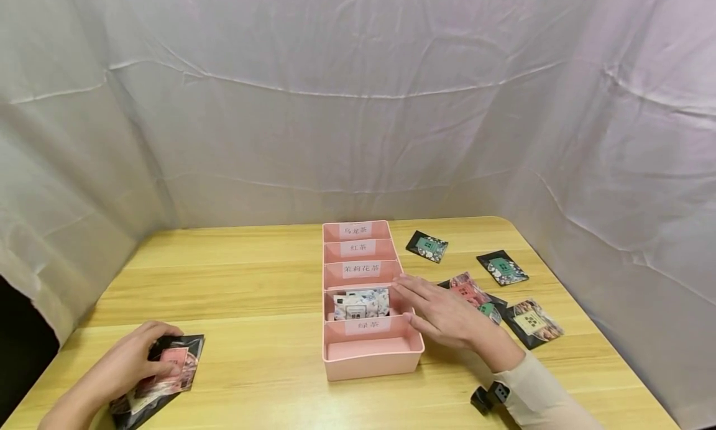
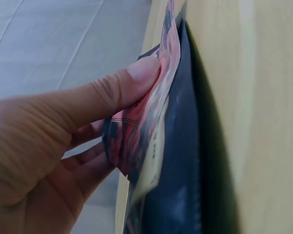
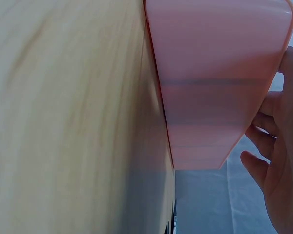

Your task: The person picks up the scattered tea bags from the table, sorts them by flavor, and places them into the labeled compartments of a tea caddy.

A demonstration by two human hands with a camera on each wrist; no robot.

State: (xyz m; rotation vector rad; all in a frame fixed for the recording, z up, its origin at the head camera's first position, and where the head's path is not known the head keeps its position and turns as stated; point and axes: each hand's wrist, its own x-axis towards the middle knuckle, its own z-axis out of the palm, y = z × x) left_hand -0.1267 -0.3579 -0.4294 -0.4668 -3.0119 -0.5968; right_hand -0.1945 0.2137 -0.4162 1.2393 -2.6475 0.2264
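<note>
Looking from head height, I see the left hand at the near left corner of the tabletop, thumb and fingers pinching a red-labelled packet. A dark cream-labelled packet lies partly beneath it. The right hand is well apart from that packet, across the pink divided box, its fingers extended and resting at the box's right rim. White packets sit in the second compartment from the near end; loose packets lie toward the tabletop's right edge.

At the left wrist, the thumb presses the red-labelled packet's printed face, fingers behind, the cream label just beside it.

At the right wrist, fingers lie along the rim of the pink wall.
</note>
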